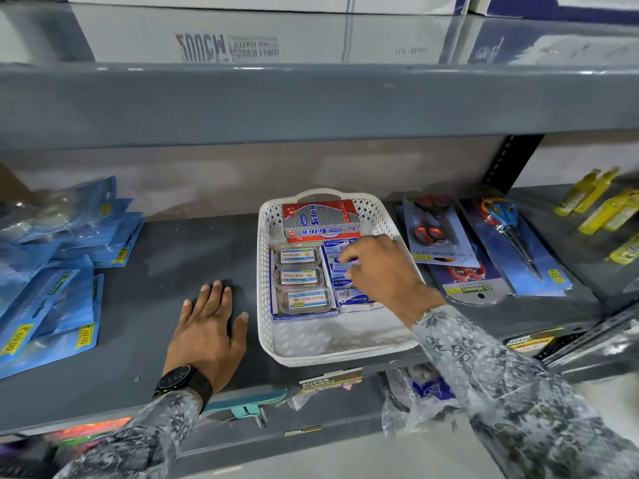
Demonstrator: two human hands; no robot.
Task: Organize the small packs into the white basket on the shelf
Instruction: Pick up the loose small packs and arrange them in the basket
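While the white basket (332,354) sits on the grey shelf (145,305) a little to the right of centre, its contents fill only the far two-thirds, and the near strip of its floor lies bare. Inside, a column of small blue-and-white packs (349,295) runs along the basket's right half, overlapping one another. The right hand (377,267) reaches in from five o'clock and hovers over this column, its fingers curled down onto one blue pack (347,261); whether they pinch it or merely press on it cannot be told. At nine o'clock from the packs, three clear tubs (300,278) with white labels stand in a row, touching, on top of a blue carton (304,316). At twelve o'clock from them, a red and silver box (321,221) lies against the basket's far wall, below the handle.

Outside the basket, at nine o'clock, the left hand (211,326) rests flat and open on the bare shelf, palm down, holding nothing, a dark watch (179,380) on its wrist. At three o'clock from the basket lie two carded scissor sets (446,243), side by side. Farther at three o'clock sit yellow packs (605,209). Far at nine o'clock, blue carded packets (52,292) with yellow price tags lie in a loose heap.
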